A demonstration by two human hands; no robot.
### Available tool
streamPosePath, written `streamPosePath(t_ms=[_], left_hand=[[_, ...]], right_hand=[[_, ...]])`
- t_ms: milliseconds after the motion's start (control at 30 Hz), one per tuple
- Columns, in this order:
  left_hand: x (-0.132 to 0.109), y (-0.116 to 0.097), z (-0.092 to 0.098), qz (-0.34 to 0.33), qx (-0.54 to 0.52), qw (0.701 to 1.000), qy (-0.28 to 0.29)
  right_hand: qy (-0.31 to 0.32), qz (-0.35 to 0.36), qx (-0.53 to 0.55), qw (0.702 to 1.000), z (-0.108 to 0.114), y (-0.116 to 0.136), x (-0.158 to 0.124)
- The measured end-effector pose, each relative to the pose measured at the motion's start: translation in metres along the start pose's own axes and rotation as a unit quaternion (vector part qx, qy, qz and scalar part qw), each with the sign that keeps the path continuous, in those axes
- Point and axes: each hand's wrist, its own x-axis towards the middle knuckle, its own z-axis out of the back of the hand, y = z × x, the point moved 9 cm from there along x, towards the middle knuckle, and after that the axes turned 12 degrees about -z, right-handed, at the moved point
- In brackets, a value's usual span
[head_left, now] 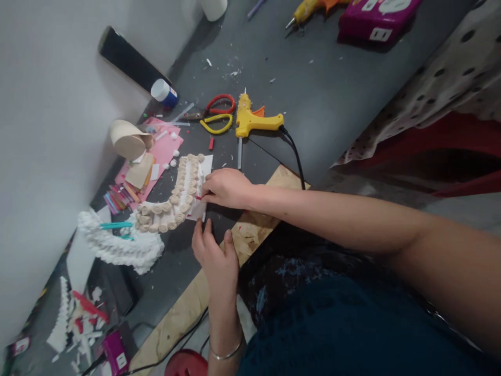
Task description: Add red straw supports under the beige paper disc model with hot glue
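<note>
A curved craft piece [172,206], edged with rows of beige rolled rosettes on a white base, lies on the grey table. By its near end, my right hand [227,188] pinches a thin dark red stick [198,198] against the piece; most of the stick is hidden by my fingers. Under them is a white card [206,166]. My left hand [215,253], wearing a bangle at the wrist, rests near the card's lower corner with fingers and thumb apart, holding nothing. A white fluffy curved piece [121,245] with teal strips sits beyond the rosettes.
A yellow glue gun [250,119], scissors [217,115] and a blue jar [164,93] stand along the far side. Pink paper [166,143] lies under scraps and a beige roll [127,140]. Purple boxes [376,21] and white offcuts [84,339] occupy the ends. Cables hang near the wooden edge [176,318].
</note>
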Motion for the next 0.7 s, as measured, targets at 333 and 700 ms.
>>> streamPosePath(t_ms=[333,700], left_hand=[[0.015,0.036,0.023,0.066,-0.070,0.991,-0.094],[0.034,0.057,0.024,0.175,-0.115,0.965,-0.156]], right_hand=[[-0.016,-0.021,-0.042,0.999,-0.002,0.006,0.002],[-0.020,-0.025,-0.045,0.998,-0.008,0.012,0.005]])
